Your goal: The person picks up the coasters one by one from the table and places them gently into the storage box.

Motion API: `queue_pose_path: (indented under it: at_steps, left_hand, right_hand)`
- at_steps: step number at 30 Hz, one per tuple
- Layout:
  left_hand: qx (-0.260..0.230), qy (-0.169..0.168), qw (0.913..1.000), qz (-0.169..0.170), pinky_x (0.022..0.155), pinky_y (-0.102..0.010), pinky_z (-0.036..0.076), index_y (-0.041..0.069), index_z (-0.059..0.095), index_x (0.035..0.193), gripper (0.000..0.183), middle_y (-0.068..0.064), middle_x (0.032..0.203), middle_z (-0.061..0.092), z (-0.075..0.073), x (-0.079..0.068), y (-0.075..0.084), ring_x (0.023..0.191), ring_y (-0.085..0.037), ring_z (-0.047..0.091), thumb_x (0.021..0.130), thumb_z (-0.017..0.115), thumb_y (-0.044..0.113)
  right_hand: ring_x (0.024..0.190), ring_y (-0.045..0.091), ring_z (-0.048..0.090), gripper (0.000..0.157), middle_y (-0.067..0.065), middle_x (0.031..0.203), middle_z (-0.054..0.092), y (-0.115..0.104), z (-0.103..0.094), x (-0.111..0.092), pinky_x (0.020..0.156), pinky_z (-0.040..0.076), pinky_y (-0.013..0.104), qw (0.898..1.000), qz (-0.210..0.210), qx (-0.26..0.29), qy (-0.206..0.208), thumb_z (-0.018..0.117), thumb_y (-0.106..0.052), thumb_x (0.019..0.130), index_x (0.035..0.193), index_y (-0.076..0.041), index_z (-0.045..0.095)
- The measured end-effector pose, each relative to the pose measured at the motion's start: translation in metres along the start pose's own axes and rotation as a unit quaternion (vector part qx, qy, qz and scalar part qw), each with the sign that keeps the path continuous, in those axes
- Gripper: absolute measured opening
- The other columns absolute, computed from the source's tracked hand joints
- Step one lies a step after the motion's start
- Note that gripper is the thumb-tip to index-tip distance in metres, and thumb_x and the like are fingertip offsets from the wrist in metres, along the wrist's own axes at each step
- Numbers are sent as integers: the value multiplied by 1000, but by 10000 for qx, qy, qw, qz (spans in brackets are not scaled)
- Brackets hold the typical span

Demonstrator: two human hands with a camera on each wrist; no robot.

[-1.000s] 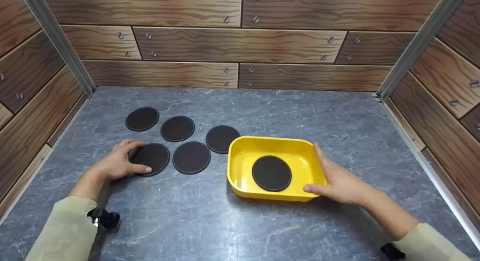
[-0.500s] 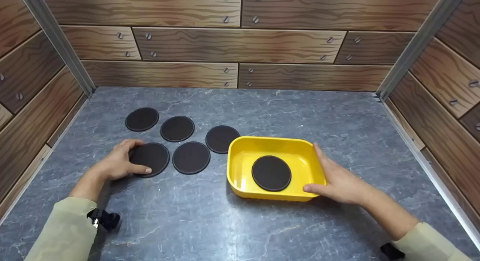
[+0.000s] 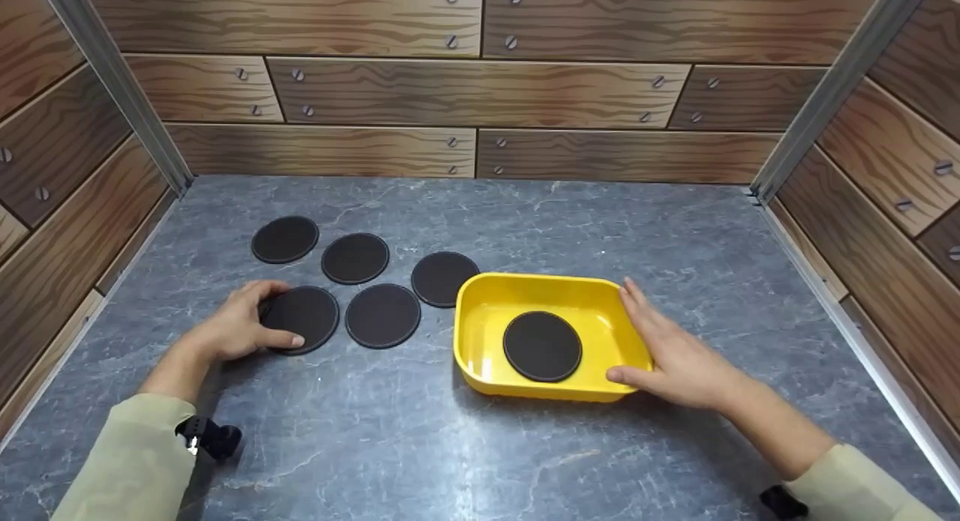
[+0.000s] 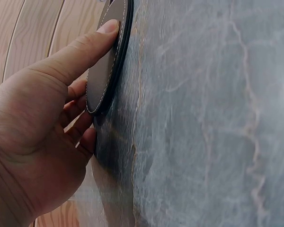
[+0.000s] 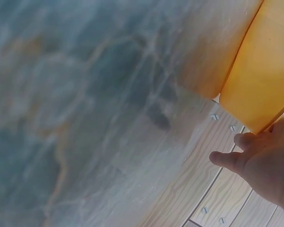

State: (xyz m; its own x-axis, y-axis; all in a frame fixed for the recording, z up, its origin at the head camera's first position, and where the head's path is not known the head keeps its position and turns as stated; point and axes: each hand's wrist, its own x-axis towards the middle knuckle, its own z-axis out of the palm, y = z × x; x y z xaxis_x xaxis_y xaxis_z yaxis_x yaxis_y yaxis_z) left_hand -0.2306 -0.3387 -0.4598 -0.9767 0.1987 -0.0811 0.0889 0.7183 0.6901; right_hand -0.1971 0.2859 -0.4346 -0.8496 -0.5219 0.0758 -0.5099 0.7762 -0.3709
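Dark coaster (image 3: 306, 317): lying flat or nearly so on the grey table (image 3: 375, 446), at the near left of the loose group.
Left hand (image 3: 238, 326): pinching this coaster by left edge, thumb on top, fingers curled at the rim; probably best to pinch firmly but gently, without bending.
Four other coasters (image 3: 382, 315): lying beyond and to the right; better not to push these.
Yellow bin (image 3: 540, 393): standing at right, with inner coaster (image 3: 542, 346) on floor.
Right hand (image 3: 679, 360): holding the right wall, thumb over rim; advisable to steady without tilting.

Left fingers (image 4: 80, 126) curve (right thumb (image 3: 631, 376) points inward).
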Motion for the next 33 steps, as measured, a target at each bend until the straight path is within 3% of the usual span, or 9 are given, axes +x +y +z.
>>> queue_pose_path:
  at_steps: [7, 16, 20, 23, 28, 33]
  left_hand:
    - [65, 7, 9999, -110, 116, -66, 27, -2, 46, 151, 96, -31, 150, 45, -1, -1, 4, 139, -48, 36, 79, 96, 37]
    - [20, 138, 9999, 82, 110, -58, 40, -8, 44, 153, 93, -34, 142, 53, -1, 0, 6, 129, -47, 52, 82, 94, 28]
    - [-309, 154, 9994, -49, 82, -48, 59, -5, 43, 156, 88, -34, 140, 53, -4, -1, 7, 119, -44, 57, 86, 91, 20]
    - [-562, 213, 9981, -107, 63, -36, 60, -2, 44, 157, 80, -32, 137, 53, -8, -2, 10, 114, -43, 62, 90, 86, 13]
    - [-649, 443, 9969, 89, 75, -22, 55, 0, 54, 152, 61, -30, 134, 61, -17, -4, 18, 113, -40, 68, 96, 78, 7]
    - [-772, 484, 9956, 240, 80, -18, 55, -1, 69, 137, 37, -25, 139, 65, -23, -6, 30, 108, -21, 67, 101, 72, 5]
  right_hand:
    - [153, 51, 26, 113, 22, 176, 5, 2, 0, -1, 117, 31, 69, 10000, -50, -31, -28, 73, -58, 95, 170, -1, 11]
    - [155, 49, 25, 115, 16, 177, -1, 3, 2, -1, 118, 31, 68, 9998, 150, 51, -144, 71, -62, 95, 171, -6, 6]
    - [154, 49, 26, 115, 14, 177, -2, 4, 3, -1, 117, 32, 68, 9998, 142, 66, -159, 71, -62, 95, 171, -5, 5]
    - [154, 49, 27, 115, 15, 177, -2, 4, 3, -1, 117, 33, 67, 9997, 138, 68, -164, 71, -62, 95, 171, -5, 5]
    - [154, 49, 26, 115, 13, 178, -3, 3, 1, 0, 118, 31, 68, 9995, 181, 125, -204, 72, -61, 95, 171, -6, 4]
    - [154, 49, 27, 115, 16, 177, -2, 2, 1, 0, 118, 31, 67, 9996, 164, 109, -209, 72, -60, 95, 171, -5, 5]
